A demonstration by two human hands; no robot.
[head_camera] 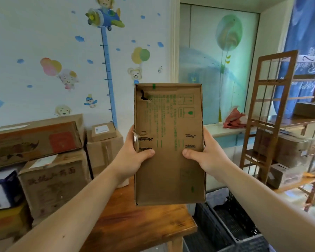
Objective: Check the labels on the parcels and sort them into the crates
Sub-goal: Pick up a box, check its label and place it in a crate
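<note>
Cardboard parcel [168,142] is at frame centre, held upright in the air over the table [135,226], long side vertical. The left hand [133,159] grips its edge at 9 o'clock and the right hand [205,159] grips the opposite edge at 3 o'clock. Each thumb is pressed flat on the facing panel. The other fingers pass behind the parcel and are hidden, so I cannot tell how far they reach.

The facing panel carries green print and handling symbols, turned sideways. I find no shipping label on it. I judge that the label is on a face turned away, so the check is not yet done and the parcel needs rotating.

Possible faults from this position:

1. Slip during rotation. The hold is a side clamp low on the parcel, with most of its length above the thumbs. Releasing one hand to turn it may let the top tip away.
2. Tear. The left edge is ripped just above the left thumb, and a hole shows at 11 o'clock on the panel. Squeezing harder there may open the wall.
3. Wrong sort. The black crate [231,224] lies on the floor at 5 o'clock, partly cut off by the frame. Dropping the parcel in before reading the label defeats the task.
4. Collision. Stacked boxes [53,179] at 9 o'clock and a wooden shelf [273,115] at 3 o'clock flank the work area, so a wide swing may strike either.
</note>
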